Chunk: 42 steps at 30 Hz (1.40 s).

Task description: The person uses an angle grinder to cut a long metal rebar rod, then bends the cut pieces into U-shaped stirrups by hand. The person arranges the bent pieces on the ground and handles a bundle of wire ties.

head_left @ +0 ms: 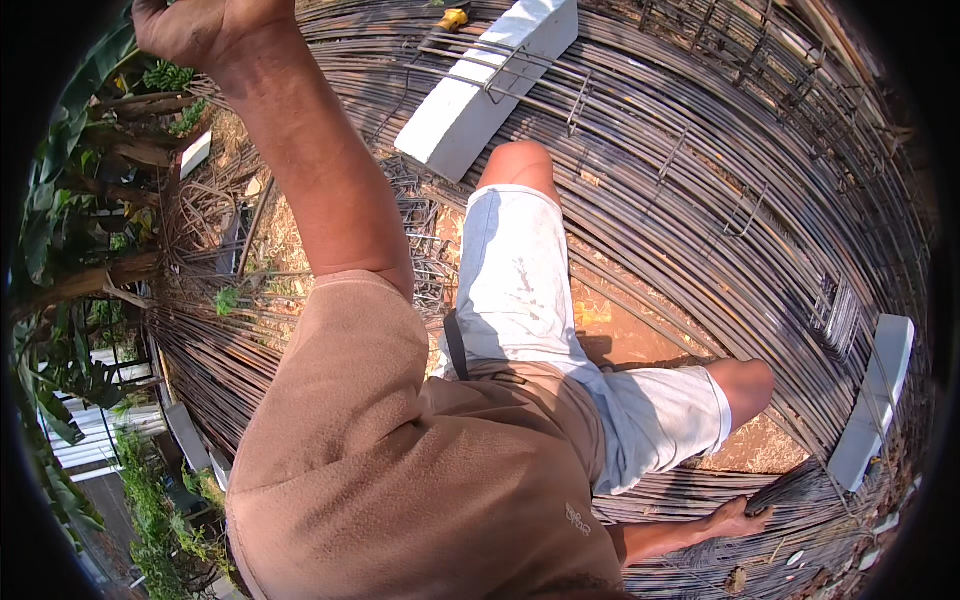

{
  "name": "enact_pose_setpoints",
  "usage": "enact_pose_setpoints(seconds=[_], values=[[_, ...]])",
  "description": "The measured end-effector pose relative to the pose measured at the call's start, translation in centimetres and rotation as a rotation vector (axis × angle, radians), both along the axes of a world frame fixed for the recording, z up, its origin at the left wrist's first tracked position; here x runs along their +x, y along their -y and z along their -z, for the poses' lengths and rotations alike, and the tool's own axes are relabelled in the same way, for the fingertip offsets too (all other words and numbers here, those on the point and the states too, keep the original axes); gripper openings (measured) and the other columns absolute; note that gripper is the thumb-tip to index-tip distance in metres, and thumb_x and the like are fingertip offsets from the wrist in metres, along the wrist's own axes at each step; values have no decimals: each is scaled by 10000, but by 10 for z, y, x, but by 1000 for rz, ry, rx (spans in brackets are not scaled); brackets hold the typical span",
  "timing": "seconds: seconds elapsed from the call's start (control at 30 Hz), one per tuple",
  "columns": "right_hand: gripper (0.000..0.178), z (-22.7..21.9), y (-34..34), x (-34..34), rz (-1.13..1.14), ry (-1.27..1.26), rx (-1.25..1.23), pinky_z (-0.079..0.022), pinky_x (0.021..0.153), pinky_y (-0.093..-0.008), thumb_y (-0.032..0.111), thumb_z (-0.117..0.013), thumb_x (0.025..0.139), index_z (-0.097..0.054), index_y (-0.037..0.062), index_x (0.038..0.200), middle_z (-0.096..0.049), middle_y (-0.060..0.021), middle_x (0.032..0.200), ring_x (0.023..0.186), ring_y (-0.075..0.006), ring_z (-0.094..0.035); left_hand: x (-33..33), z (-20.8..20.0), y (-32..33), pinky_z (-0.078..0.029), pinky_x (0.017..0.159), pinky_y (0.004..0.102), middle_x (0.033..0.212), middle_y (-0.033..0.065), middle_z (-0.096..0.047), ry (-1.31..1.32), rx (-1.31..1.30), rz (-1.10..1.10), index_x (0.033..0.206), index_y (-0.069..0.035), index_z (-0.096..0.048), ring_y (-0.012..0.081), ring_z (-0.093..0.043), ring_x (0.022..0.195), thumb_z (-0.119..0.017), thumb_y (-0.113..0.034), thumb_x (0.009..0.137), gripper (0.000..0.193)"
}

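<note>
My left hand (205, 32) is raised at the top left, partly cut off by the frame edge. Its fingers mostly lie outside the picture, so what they hold cannot be seen. My right hand (738, 518) is low at the right, over the long steel rods (660, 515), its fingers curled at the end of what looks like a bundle of thin dark wires (795, 487). Ahead of my knee a white block beam (490, 90) lies across the rods. Thin bent bars (510, 88) rest over it, and a tool with a yellow part (453, 20) lies beside its far end.
Long rusty rods (640, 160) spread around my legs. A second white beam (875, 400) stands at the right, near a stack of small bent wire pieces (838, 315). Bent steel stirrups (425, 250) lie in a pile by my left knee. Green plants (60, 190) line the left side.
</note>
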State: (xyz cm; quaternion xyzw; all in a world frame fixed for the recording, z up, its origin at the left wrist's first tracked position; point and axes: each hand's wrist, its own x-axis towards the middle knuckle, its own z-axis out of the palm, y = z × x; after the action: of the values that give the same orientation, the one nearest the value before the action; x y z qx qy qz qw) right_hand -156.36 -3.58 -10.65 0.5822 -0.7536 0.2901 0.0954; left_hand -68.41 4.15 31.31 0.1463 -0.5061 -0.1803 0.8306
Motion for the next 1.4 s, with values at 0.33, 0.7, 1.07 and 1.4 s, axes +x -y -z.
enact_pose_setpoints(seconds=[0.33, 0.7, 1.07, 1.4], values=[[551, -83, 63, 155, -173, 988, 324, -536, 1090, -425, 206, -778, 1033, -651, -10, 1524, -701, -199, 1418, 1193, -290, -712, -70, 56, 59, -492, 826, 373, 1045, 188, -733, 715, 121, -509, 937, 0, -659, 249, -648, 855, -695, -64, 968, 80], [474, -188, 106, 331, -986, 1715, 337, -531, 692, -266, 465, -486, 1203, -697, 42, 1231, -758, -62, 986, 760, -96, -641, -312, 202, 142, -410, 775, 396, 990, 72, -781, 1242, 329, 26, 864, -37, -651, 234, -673, 827, -765, 18, 862, 127], [579, -173, 82, 300, -534, 1805, -154, -566, 616, -315, 505, -481, 1196, -690, -30, 1278, -736, -119, 867, 697, -159, -693, -312, 209, 113, -563, 747, 379, 931, 144, -792, 1166, 862, -166, 976, 31, -756, 285, -745, 794, -807, -55, 981, 101], [479, -146, 67, 174, -255, 1716, -357, -435, 444, -226, 356, -480, 1217, -680, -55, 1360, -615, -17, 698, 516, -71, -510, -272, 201, 70, -551, 703, 351, 870, 126, -788, 1198, 1524, 493, 1034, 40, -804, 174, -718, 748, -833, -239, 1018, 281]])
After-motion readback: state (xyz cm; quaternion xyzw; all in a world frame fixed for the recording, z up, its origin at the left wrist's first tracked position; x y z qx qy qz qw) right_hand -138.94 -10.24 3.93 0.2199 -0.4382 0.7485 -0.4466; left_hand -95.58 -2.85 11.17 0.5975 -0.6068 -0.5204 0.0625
